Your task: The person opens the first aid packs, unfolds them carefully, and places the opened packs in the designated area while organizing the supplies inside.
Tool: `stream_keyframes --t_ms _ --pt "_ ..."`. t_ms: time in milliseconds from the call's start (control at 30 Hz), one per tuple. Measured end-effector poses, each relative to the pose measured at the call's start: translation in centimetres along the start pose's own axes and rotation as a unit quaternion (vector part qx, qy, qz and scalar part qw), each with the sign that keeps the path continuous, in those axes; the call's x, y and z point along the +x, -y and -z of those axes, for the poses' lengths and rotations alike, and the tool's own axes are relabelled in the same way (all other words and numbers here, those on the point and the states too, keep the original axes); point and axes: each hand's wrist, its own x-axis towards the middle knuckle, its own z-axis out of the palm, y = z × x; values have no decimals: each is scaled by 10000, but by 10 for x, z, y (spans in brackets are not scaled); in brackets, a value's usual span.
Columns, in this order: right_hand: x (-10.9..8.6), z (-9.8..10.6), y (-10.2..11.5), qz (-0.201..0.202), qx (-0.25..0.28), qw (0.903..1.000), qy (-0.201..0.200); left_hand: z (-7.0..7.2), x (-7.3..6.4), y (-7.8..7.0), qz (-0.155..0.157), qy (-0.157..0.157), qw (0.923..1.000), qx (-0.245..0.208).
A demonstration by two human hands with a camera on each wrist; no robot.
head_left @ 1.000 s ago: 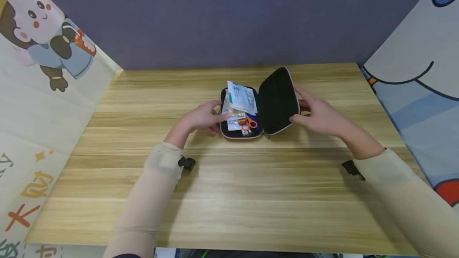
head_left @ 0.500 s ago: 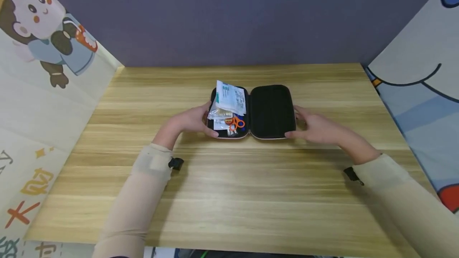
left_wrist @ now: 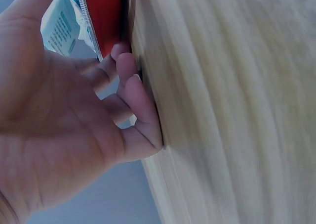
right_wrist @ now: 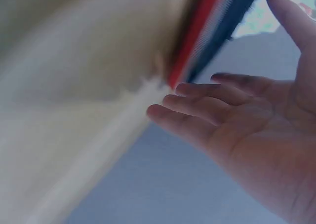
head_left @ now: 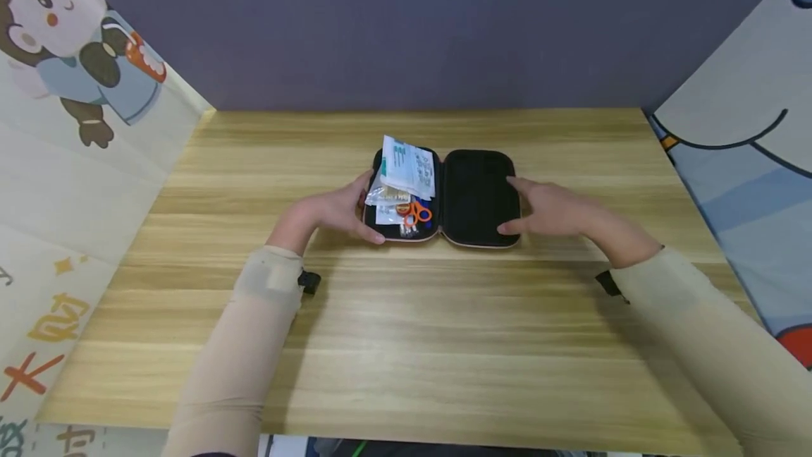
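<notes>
A zippered first-aid case (head_left: 480,197), black inside and red outside, lies unfolded flat on the wooden table. White printed packets (head_left: 408,168), a clear bag (head_left: 384,192) and orange-handled scissors (head_left: 417,214) fill its left half; the right half shows bare black lining. My left hand (head_left: 336,212) holds the left side, thumb along the front corner, fingers curled against the red wall (left_wrist: 103,16) in the left wrist view. At the right edge my right hand (head_left: 561,211) has thumb and forefinger over the lid's rim, its other fingers (right_wrist: 197,108) stretched out in the right wrist view.
The wooden table (head_left: 406,344) stretches out around the case. A dark blue-grey panel (head_left: 419,27) rises behind its back edge. Cartoon-printed sheets stand at the left (head_left: 70,196) and right (head_left: 729,182).
The case's lid has swung down to the right from half-raised to flat. The case has shifted slightly left, and my right hand has moved from behind the lid to over its edge.
</notes>
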Motion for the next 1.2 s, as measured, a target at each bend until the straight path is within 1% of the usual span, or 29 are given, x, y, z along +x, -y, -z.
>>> stream_keyframes --t_ms 67,133,233,333,400,467,567,633,733,833,933,1033,1100,1200 --pt "9 14 17 -19 -195 9998 -73 0 -1 -1 52 1 10000 -9" --pt "21 26 35 107 -278 9992 -268 -1 -1 -2 116 -17 9999 4" --pt "44 34 66 357 -327 9972 -579 -2 -3 -3 172 -35 9998 -14" --pt "66 28 96 611 -324 9938 -875 -3 -2 -1 133 -43 9998 -153" --pt "78 18 110 655 -246 9926 -994 -4 -1 -1 66 -15 9997 -220" --pt "87 6 120 624 -121 9921 -1079 -4 0 -1 -1 6 9997 -234" --pt "98 -8 127 426 83 9931 -1091 -3 0 -4 3 25 9999 -107" --pt "103 -15 130 306 152 9937 -1063 -2 -1 -4 58 11 10000 -7" --pt "109 -21 133 205 134 9946 -1011 0 -2 -4 121 3 9999 -20" --pt "112 -25 134 197 18 9947 -1005 0 -2 -3 172 30 9998 -60" --pt "113 -26 133 233 -148 9940 -1055 1 -2 -3 203 53 9997 -97" --pt "111 -24 132 305 -217 9925 -1165 2 -1 -3 145 46 9998 -128" --pt "108 -21 130 336 -100 9914 -1261 2 -1 -4 56 28 9999 -132" --pt "104 -14 127 411 91 9872 -1539 1 1 -4 -10 24 9999 -117"
